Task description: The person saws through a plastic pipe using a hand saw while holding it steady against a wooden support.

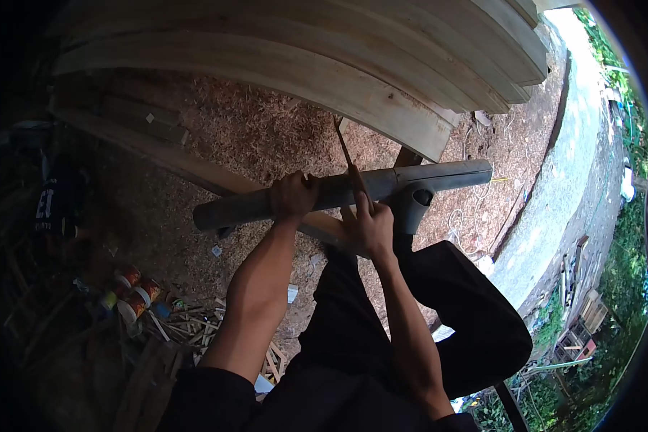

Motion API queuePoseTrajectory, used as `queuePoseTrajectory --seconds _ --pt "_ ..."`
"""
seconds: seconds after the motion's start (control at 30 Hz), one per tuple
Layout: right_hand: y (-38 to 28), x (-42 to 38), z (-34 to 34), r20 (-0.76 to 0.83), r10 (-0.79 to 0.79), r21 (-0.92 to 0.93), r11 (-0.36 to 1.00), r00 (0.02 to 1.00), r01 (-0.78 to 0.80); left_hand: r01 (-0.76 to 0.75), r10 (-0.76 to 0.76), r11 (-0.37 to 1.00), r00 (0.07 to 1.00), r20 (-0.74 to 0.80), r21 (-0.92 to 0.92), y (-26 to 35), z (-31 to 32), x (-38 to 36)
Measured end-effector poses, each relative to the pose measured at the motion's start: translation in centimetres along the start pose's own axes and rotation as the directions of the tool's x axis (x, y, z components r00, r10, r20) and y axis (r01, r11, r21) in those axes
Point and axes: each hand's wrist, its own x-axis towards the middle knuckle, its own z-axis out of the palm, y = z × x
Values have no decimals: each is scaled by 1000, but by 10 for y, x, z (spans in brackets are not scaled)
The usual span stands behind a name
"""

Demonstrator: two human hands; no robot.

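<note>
A long grey plastic pipe [241,209] lies across a wooden beam in front of me. Its right part carries a branch fitting [412,203] with a round opening. My left hand [293,194] is closed over the pipe left of its middle. In my right hand [371,229], fingers wrapped round its near end, is a thin, long-bladed handsaw [346,150] seen almost edge-on. The blade crosses the pipe between my left hand and the fitting, its far end pointing up and away. How deep it sits in the pipe cannot be made out.
Thick planks [324,72] are stacked beyond the pipe. A wooden beam [201,170] runs beneath it. Wood shavings [266,119] cover the ground. Tins [133,306] and scrap wood [194,324] lie lower left. A person in a dark shirt [54,201] is at the left. My bent knee [500,302] is at the right.
</note>
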Motion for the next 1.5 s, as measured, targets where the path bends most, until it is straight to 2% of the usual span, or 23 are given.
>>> queuePoseTrajectory --seconds 0.03,0.1,0.2,0.3,0.37,0.47,0.57,0.6,0.63,0.73,0.83,0.9,0.93,0.97,1.03,1.1,1.17,1.2,1.23,1.33,1.4,1.43,1.5 --pt "1 -15 -14 25 30 93 995 999 -33 -5 5 1000 1000 -9 -2 4 -3 6" --pt "26 -89 -51 80 177 96 978 981 -185 -12 18 997 997 -79 77 10 -10 -2" --pt "10 -157 -72 -11 133 41 990 991 -133 -20 21 1000 1000 -14 20 1 0 0" --pt "7 -111 -44 10 110 -28 994 994 -110 -32 32 999 999 -13 -29 -5 7 1" --pt "7 -44 -17 -19 -15 20 1000 1000 15 -22 22 1000 999 -24 -11 -5 5 0" --pt "-16 36 3 8 44 40 998 999 -45 -22 22 1000 999 -49 14 0 -1 -3" --pt "-14 -20 -11 -10 -36 38 999 999 36 -29 28 1000 999 -42 -6 -4 5 -4" --pt "-8 -56 -29 0 5 23 1000 1000 -5 -6 5 1000 1000 -28 -29 -6 9 0" --pt "6 -95 -48 55 141 37 989 988 -143 5 -6 999 1000 -24 -34 -4 7 -3" --pt "6 -162 -80 21 159 -46 986 987 -158 -58 59 998 997 -54 21 3 -3 -1" --pt "20 -109 -49 26 130 22 991 991 -130 -60 64 997 994 -91 40 -2 1 -1" --pt "16 -19 -11 -10 5 134 991 1000 -4 -55 53 998 998 -39 -30 -2 2 -1" --pt "2 13 6 -42 2 55 998 999 1 -52 51 998 998 -48 -29 -1 2 -1" --pt "-6 25 8 -46 -7 63 998 999 10 -38 37 999 999 -29 -12 -1 1 2" --pt "-12 25 4 -1 17 -82 996 1000 -17 -20 20 1000 1000 15 2 -4 3 -7" --pt "3 -21 -21 47 65 165 984 997 -71 -8 8 999 1000 4 -32 -4 5 1" --pt "14 -91 -53 47 173 192 965 984 -179 -20 20 999 1000 0 -28 -3 1 -2" --pt "8 -124 -67 54 223 142 963 973 -229 -46 46 999 999 -17 -25 -2 0 0" --pt "15 -145 -74 36 176 40 983 984 -177 -44 44 999 999 -13 -26 -4 1 -1" --pt "25 -127 -56 4 172 41 984 985 -172 -37 37 999 999 -17 -6 -2 2 7" --pt "17 -63 -22 -11 58 4 998 998 -58 -19 19 1000 1000 14 3 -2 0 2" --pt "7 -25 -4 -65 24 91 996 998 -18 -16 16 1000 1000 10 11 -2 -3 -1" --pt "-13 30 15 -63 60 -49 997 996 -63 -22 25 999 998 49 -48 2 -9 0"
